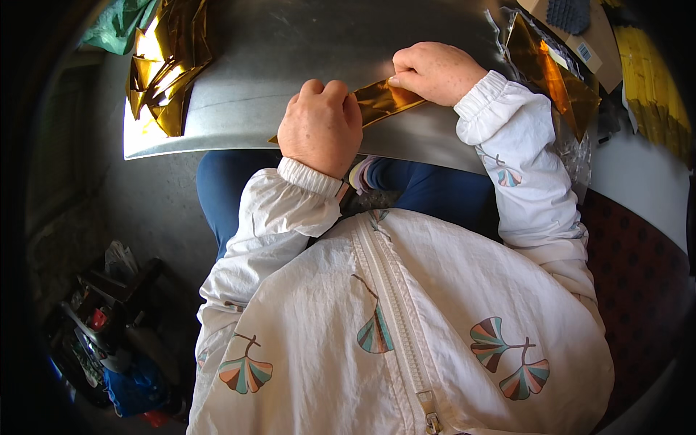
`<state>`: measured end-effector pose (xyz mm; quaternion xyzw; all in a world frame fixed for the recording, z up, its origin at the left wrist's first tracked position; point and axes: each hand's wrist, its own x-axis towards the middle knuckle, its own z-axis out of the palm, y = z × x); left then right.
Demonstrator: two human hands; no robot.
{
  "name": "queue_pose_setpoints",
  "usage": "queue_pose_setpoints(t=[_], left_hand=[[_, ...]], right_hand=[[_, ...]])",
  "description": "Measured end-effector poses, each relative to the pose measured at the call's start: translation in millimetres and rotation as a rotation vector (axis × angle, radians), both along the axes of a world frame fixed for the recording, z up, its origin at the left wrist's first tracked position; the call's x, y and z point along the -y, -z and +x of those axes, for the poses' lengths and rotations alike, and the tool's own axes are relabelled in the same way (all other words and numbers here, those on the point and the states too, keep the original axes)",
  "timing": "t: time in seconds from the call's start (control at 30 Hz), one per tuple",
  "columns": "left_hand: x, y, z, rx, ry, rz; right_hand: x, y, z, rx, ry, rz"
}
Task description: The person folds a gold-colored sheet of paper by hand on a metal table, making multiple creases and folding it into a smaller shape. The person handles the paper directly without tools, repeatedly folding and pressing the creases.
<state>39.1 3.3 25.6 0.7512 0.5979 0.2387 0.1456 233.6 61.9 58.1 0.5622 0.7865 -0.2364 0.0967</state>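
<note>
A narrow strip of shiny gold foil [380, 104] stretches between my two hands, low over the metal tabletop near its front edge. My left hand [319, 127] is closed on the strip's left part, its knuckles toward me and the fingertips hidden; a thin tip of foil sticks out beyond it. At the other end, my right hand [435, 72] pinches the strip between thumb and curled fingers. The strip slants up toward the right.
Crumpled gold foil pieces [170, 76] are heaped at the table's left. More gold foil in clear plastic [558, 76] lies at the right, beside a cardboard piece [602, 47] and yellow folded strips [652, 80]. The metal tabletop [283, 43] has a front edge above my knees. A dark cluttered stand [123, 333] is lower left.
</note>
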Motion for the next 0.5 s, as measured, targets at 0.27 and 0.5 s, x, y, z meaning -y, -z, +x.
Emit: queue_pose_setpoints(t=[0.27,0.5], left_hand=[[0.1,-0.2,0.9,-0.046,0.011,-0.002],[6.7,0.0,-0.1,-0.184,0.173,0.172]], right_hand=[[0.2,-3.0,-4.5,0.052,0.026,-0.027],[0.6,-4.0,-7.0,0.085,0.036,-0.04]])
